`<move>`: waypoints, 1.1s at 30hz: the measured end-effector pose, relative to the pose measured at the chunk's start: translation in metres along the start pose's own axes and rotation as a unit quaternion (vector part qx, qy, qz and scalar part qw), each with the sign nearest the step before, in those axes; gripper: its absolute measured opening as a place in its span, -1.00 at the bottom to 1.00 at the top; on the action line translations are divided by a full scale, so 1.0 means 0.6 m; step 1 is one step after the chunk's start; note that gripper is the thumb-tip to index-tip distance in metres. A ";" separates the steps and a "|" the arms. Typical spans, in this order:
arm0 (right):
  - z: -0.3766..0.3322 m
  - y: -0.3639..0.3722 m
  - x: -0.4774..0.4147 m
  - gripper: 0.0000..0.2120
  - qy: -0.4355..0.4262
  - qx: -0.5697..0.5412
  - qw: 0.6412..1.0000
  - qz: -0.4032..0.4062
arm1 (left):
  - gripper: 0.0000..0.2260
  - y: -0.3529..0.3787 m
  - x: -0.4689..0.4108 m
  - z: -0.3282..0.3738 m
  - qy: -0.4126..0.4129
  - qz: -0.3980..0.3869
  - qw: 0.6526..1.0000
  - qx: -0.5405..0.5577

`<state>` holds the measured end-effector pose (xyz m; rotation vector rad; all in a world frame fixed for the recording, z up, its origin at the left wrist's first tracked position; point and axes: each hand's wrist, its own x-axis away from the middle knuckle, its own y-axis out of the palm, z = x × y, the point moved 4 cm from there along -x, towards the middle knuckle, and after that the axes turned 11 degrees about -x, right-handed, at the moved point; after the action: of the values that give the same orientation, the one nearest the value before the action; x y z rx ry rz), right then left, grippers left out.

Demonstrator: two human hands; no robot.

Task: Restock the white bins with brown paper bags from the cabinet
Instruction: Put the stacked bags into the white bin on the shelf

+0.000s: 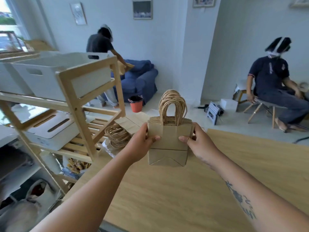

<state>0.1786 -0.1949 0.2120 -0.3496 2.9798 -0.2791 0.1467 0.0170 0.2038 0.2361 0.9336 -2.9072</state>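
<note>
Both hands hold a stack of flat brown paper bags (168, 144) upright above the wooden table (184, 190), twine handles pointing up. My left hand (142, 143) grips the stack's left edge and my right hand (199, 144) grips its right edge, thumbs across the front. A white bin (50, 76) sits on the top shelf of a wooden rack (78, 114) to the left. A second white bin (51, 129) lies on the rack's middle shelf. More brown paper bags (122, 131) lie piled beside the rack at the table's far edge.
One person bends over a blue armchair (140, 79) at the back. Another person sits on a chair (267, 106) at the right. An orange bucket (136, 103) and a small grey step stool (213, 113) stand on the floor. Cloth bags fill the lower left.
</note>
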 end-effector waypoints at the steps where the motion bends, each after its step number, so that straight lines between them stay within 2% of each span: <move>1: -0.019 0.003 -0.007 -0.68 -0.014 0.001 1.000 -0.010 | -0.62 -0.016 -0.001 0.011 -0.001 0.013 1.000 -0.004; 7: -0.132 0.047 -0.050 -0.68 -0.090 -0.014 0.994 -0.068 | -0.68 -0.138 -0.009 0.065 -0.009 0.069 0.996 -0.051; 12: -0.249 0.108 -0.090 -0.73 -0.176 -0.052 0.980 -0.083 | -0.72 -0.277 -0.020 0.118 0.022 0.145 0.983 -0.113; 17: -0.370 0.177 -0.146 -0.70 -0.272 -0.086 0.955 -0.077 | -0.57 -0.428 -0.052 0.168 0.056 0.195 0.961 -0.186; 19: -0.413 0.215 -0.176 -0.69 -0.312 -0.079 0.944 -0.072 | -0.61 -0.492 -0.074 0.171 0.074 0.215 0.957 -0.181; 24: -0.496 0.335 -0.271 -0.69 -0.420 -0.030 0.906 -0.049 | -0.73 -0.653 -0.138 0.137 0.114 0.271 0.937 -0.188; 27: -0.524 0.414 -0.339 -0.72 -0.478 0.031 0.877 -0.037 | -0.59 -0.729 -0.184 0.080 0.104 0.273 0.935 -0.202; 30: -0.516 0.489 -0.417 -0.66 -0.487 0.081 0.869 -0.045 | -0.62 -0.774 -0.229 0.034 0.092 0.245 0.944 -0.201; 33: -0.487 0.550 -0.485 -0.65 -0.467 0.119 0.875 -0.051 | -0.55 -0.804 -0.268 -0.030 0.028 0.248 0.942 -0.226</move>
<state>0.3449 0.2394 0.4625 -0.4476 1.9518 -0.3537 0.2482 0.4234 0.4928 0.4446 1.2932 -2.1765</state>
